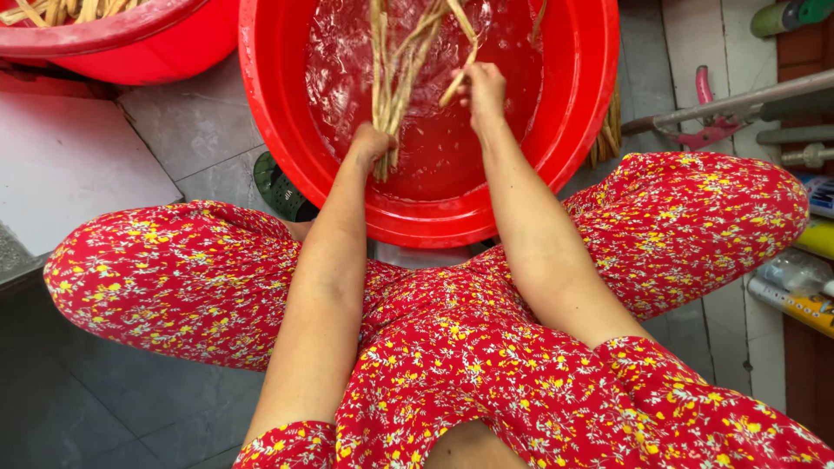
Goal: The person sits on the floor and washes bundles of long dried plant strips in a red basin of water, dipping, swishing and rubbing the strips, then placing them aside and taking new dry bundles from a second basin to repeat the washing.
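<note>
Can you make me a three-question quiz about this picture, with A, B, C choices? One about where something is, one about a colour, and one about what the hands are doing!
1. Where is the second tub, the one with dry stalks in it?
A. top left corner
B. bottom right corner
C. on the person's lap

2. What colour is the big tub with water?
A. blue
B. red
C. green

3. What are the two hands doing?
A. resting on the knees
B. holding stalks over the water
C. lifting the tub

Answers:
1. A, the second tub sits at the top left, stalks showing over its rim.
2. B, the big tub has a bright red wall and rim around the water.
3. B, the left hand grips the bundle of stalks low down, and the right hand pinches a strand higher up, both above the water.
</note>
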